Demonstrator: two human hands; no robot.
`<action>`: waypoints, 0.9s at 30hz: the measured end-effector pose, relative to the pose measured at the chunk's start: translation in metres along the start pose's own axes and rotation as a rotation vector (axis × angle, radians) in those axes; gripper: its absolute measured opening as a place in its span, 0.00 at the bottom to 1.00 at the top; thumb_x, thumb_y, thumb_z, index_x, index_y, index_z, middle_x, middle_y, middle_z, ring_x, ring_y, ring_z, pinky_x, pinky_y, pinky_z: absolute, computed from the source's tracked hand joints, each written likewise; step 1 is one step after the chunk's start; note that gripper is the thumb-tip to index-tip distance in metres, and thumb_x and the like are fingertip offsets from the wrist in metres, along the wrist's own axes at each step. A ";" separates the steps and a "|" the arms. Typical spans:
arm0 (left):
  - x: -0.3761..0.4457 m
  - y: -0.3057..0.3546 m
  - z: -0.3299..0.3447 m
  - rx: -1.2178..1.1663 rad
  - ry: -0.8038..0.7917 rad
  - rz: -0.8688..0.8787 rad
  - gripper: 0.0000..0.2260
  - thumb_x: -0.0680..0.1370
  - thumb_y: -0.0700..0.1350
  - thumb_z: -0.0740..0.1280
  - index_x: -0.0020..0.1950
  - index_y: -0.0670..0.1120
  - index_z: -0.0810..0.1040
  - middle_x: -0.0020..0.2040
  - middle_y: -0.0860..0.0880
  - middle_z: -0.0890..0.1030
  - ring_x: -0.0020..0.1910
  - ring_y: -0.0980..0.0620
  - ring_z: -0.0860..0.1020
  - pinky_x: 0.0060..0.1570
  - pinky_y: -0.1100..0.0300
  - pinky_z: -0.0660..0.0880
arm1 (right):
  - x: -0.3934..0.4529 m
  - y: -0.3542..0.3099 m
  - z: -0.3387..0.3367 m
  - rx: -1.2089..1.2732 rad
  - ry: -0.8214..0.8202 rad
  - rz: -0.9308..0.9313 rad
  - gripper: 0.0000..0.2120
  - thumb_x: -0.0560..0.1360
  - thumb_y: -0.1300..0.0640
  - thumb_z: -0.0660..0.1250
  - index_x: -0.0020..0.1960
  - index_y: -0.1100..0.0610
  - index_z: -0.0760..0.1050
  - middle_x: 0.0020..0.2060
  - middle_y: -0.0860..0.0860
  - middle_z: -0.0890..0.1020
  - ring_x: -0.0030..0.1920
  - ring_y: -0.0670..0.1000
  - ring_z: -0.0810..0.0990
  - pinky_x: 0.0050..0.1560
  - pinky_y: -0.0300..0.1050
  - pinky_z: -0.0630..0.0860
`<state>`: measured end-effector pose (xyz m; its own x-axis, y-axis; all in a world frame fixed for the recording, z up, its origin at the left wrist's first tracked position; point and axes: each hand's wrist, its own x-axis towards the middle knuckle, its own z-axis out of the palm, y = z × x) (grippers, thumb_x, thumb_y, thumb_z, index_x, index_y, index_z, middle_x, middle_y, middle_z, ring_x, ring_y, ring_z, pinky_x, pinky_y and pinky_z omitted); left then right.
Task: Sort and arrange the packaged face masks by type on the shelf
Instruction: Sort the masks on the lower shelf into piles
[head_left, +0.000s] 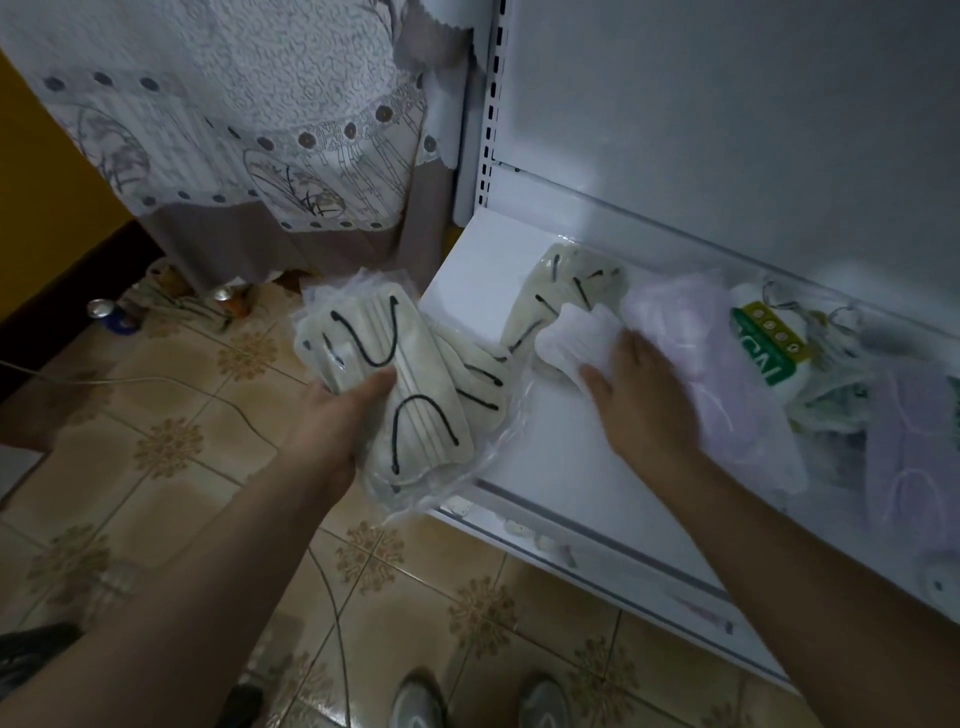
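Left hand: closed around a stack of cream masks with black ear loops, sealed in clear wrap, held just off the near left corner of the shelf, above the floor.

Right hand: fingers spread fairly wide, resting palm-down on the shelf over a white packet; blurred, so whether pinching or only pressing cannot be told.

Cream masks on shelf: a few more of the same black-looped type lying far left, partly under the white packet.

Lilac masks: loose wrapped heap just right of the right hand, stretching toward the near right edge.

Green-labelled pack: far right, beyond the lilac heap, tangled among other wrapped masks too blurred to name.

Step in hand: probably gathering the cream type into one stack while clearing other types from that corner.

Next move calls for: likely shifting the white packet aside to free the cream masks beneath, then setting the held stack down squarely on the bare left part of the shelf; slippery wrap may let the stack fan out.

Shelf: white metal, glossy, with a slotted upright at the far left and a plain white back panel.

Room: dim; patterned tan floor tiles, a lace-printed curtain far left, a thin cable across the floor, shoes at the near edge.
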<state>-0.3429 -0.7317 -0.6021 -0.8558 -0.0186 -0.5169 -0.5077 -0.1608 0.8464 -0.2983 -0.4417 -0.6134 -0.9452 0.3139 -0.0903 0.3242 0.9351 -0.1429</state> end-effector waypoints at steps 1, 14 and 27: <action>0.000 -0.001 -0.001 0.008 0.005 -0.007 0.13 0.79 0.41 0.71 0.63 0.43 0.80 0.50 0.43 0.87 0.49 0.42 0.86 0.48 0.43 0.83 | 0.001 0.014 -0.001 -0.038 -0.023 0.054 0.39 0.79 0.36 0.48 0.77 0.65 0.57 0.75 0.62 0.64 0.75 0.60 0.62 0.73 0.55 0.63; 0.008 -0.005 0.008 0.123 -0.048 0.024 0.18 0.74 0.50 0.75 0.62 0.48 0.81 0.53 0.44 0.86 0.52 0.42 0.85 0.56 0.38 0.80 | 0.061 -0.055 -0.024 0.045 0.037 0.066 0.48 0.72 0.32 0.66 0.78 0.62 0.55 0.71 0.61 0.69 0.69 0.62 0.69 0.66 0.54 0.67; 0.003 0.012 0.008 0.080 -0.045 -0.033 0.18 0.77 0.44 0.74 0.66 0.46 0.77 0.53 0.44 0.86 0.48 0.44 0.86 0.51 0.44 0.83 | 0.086 -0.058 -0.074 0.654 0.257 0.059 0.09 0.72 0.44 0.72 0.46 0.48 0.84 0.38 0.46 0.83 0.44 0.50 0.83 0.47 0.46 0.77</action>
<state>-0.3526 -0.7258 -0.5927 -0.8410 0.0304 -0.5402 -0.5407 -0.0816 0.8372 -0.4013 -0.4572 -0.5400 -0.8787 0.4650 0.1078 0.2563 0.6502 -0.7152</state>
